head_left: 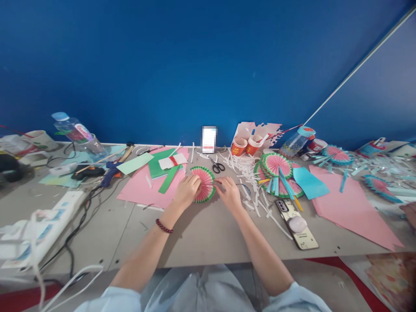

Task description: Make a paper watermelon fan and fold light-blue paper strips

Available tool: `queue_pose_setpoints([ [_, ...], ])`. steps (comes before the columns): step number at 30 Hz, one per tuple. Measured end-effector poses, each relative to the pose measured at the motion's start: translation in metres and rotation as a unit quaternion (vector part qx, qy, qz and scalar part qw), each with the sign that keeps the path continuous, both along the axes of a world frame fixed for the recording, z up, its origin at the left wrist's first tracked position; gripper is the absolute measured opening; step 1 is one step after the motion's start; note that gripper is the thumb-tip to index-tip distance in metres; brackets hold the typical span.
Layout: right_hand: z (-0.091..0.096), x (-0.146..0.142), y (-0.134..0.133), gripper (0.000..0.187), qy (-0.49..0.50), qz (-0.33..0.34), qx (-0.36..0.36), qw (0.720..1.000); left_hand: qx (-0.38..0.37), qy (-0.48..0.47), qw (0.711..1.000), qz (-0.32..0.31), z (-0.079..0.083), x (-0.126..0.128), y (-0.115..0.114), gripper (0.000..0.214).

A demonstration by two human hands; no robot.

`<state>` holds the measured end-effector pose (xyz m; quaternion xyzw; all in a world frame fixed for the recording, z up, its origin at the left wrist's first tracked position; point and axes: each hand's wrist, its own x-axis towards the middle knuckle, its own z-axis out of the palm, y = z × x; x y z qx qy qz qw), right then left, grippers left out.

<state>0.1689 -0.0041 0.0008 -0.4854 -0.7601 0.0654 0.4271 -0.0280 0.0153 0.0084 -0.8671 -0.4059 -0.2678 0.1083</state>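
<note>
A round pleated paper fan (pixel 204 183), pink with a green rim like a watermelon slice, lies on the grey table (pixel 201 238) in front of me. My left hand (pixel 186 191) rests on its left edge with fingers curled over the paper. My right hand (pixel 230 193) pinches its right edge, and a thin dark thing may show at the fingertips. Black scissors (pixel 217 165) lie just behind the fan.
Pink and green paper sheets (pixel 152 184) lie at left, finished fans (pixel 276 171), a blue sheet and a large pink sheet (pixel 351 206) at right. A phone (pixel 297 224), paper cups (pixel 245 146), white paper strips, a glue gun, a power strip (pixel 48 225) and bottles surround them.
</note>
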Motion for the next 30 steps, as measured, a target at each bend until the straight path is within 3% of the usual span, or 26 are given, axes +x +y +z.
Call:
queue_pose_setpoints([
  [12,0.000,0.001,0.000,0.017,-0.004,0.001,0.016,1.000,-0.014,-0.030,0.999,-0.001,0.002,0.000,-0.001,0.009],
  [15,0.005,0.000,-0.002,0.017,0.022,0.005,-0.001,1.000,-0.031,-0.090,0.995,-0.008,0.006,0.002,-0.004,0.008],
  [17,0.008,-0.001,-0.004,0.017,0.056,0.003,-0.013,0.998,-0.055,-0.181,0.982,0.001,0.008,0.003,-0.006,0.008],
  [19,0.009,-0.001,-0.005,0.016,0.093,-0.004,-0.023,0.995,-0.105,-0.297,0.949,0.026,0.006,0.003,-0.005,0.022],
  [21,0.010,-0.001,-0.005,0.015,0.120,-0.013,-0.029,0.992,-0.200,-0.411,0.889,0.037,0.003,0.004,-0.001,0.033],
  [24,0.009,-0.001,-0.003,0.014,0.144,-0.022,-0.035,0.989,-0.377,-0.543,0.750,0.007,-0.001,0.004,0.005,0.039],
  [26,0.008,0.000,-0.002,0.014,0.167,-0.026,-0.044,0.985,-0.446,-0.597,0.666,-0.014,-0.001,0.004,0.007,0.043],
  [28,0.006,0.000,0.001,0.014,0.198,-0.031,-0.068,0.977,-0.475,-0.626,0.618,-0.031,0.002,0.003,0.007,0.046],
  [30,0.003,0.001,0.004,0.014,0.239,-0.025,-0.112,0.964,-0.486,-0.632,0.601,-0.048,0.005,0.003,0.006,0.047],
])
